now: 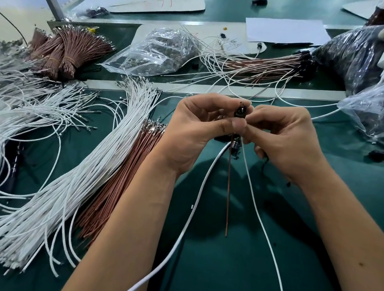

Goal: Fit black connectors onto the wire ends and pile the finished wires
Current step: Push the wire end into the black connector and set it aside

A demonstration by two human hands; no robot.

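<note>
Your left hand (pixel 195 126) pinches the black connector (pixel 240 112) upright, while your right hand (pixel 284 137) pinches a wire just beside it. The brown wire (pixel 229 186) hangs straight down below the connector (white wires flank it), so feed upward along that axis.

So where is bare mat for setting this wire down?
Bare green mat lies right of the right hand, short of the plastic bags. Left is crowded: white wires and brown wires cover it.
</note>
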